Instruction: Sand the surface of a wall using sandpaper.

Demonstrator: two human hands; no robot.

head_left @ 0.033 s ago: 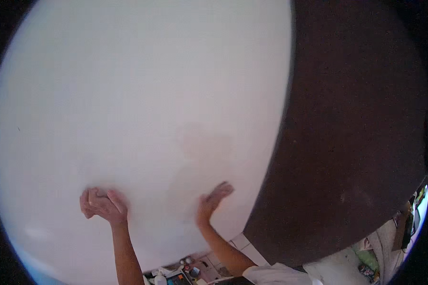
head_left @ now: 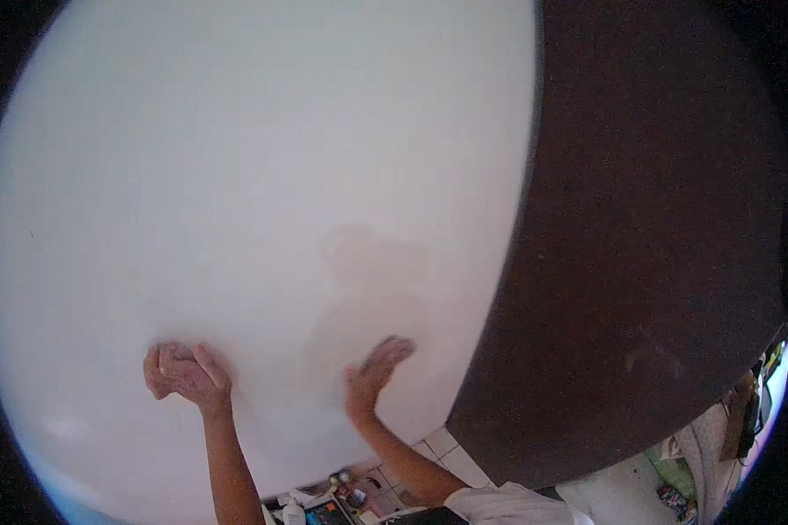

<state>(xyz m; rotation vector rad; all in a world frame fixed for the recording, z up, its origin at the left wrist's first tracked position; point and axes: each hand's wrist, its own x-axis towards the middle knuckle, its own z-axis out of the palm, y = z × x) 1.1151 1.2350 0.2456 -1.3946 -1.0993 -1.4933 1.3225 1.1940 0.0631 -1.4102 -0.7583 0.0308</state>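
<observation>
Head view, near edge: a pale sleeve (head_left: pixel 510 504) covers part of the right arm; the left forearm (head_left: pixel 230 468) enters bare from the lower edge.
Left hand (head_left: pixel 186 374): positioned low in front of the white surface (head_left: pixel 236 157), left of centre. Fingers are bent inward, with the thumb side toward the right. Grip: partly curled; whether it encloses anything cannot be told.
Right hand (head_left: pixel 376 376): positioned to the right of the left hand and well apart from it, near the surface's right edge. Grip: released, fingers extended and angled up to the right; detail is blurred. Contact with the surface cannot be confirmed.
White surface location: directly before both hands, filling most of the left and centre. A faint darker silhouette (head_left: pixel 381 264) shows above the right hand.
Edge strip (head_left: pixel 524 188): dark, bordering the white surface on its right.
Brown surface (head_left: pixel 639 236): adjoins the strip and extends right.
Lower background: pale tiles (head_left: pixel 458 466), a white bottle (head_left: pixel 294 513) and assorted small items.
Lower right background: pale fabric (head_left: pixel 622 492) beside a green item (head_left: pixel 674 473).
</observation>
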